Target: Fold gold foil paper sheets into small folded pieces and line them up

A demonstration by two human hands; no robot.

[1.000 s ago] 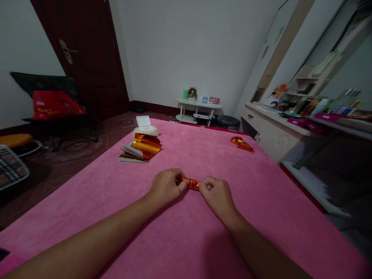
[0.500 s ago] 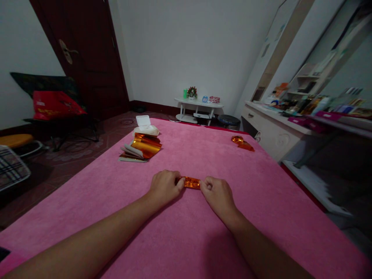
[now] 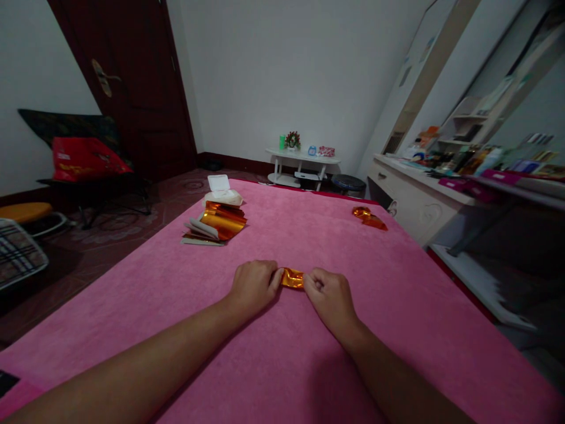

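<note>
- The left hand (image 3: 255, 287) grips the left end of a short orange-gold foil strip (image 3: 292, 278); its thumb shows along the near side, while the other fingers curl away and their tips cannot be seen.
- The right hand (image 3: 332, 296) pinches the strip's right end between thumb and bent forefinger; the remaining fingers are folded in, mostly out of sight.
- Only the middle of the strip shows, in the gap between the hands, over the middle of the pink cloth (image 3: 265, 365). Both its ends are covered, so its full length and any folds there cannot be told, nor whether its underside touches the cloth.
- Both forearms are cut off by the bottom edge.
- Ahead and to the left lies a fanned stack of foil sheets (image 3: 224, 225), some showing a pale grey back; they overlap too much to count.
- Just behind it sits a white pack (image 3: 224, 198) with its lid raised; its contents are hard to make out.
- Near the cloth's far right corner lie crumpled foil pieces (image 3: 369, 218), whose shape and number are unclear.
- A dark patch (image 3: 7, 383) at the lower left is cut by the frame and cannot be identified.
- The crowded dresser top (image 3: 408, 167) at right is dim and blurred, its small items indistinct.
</note>
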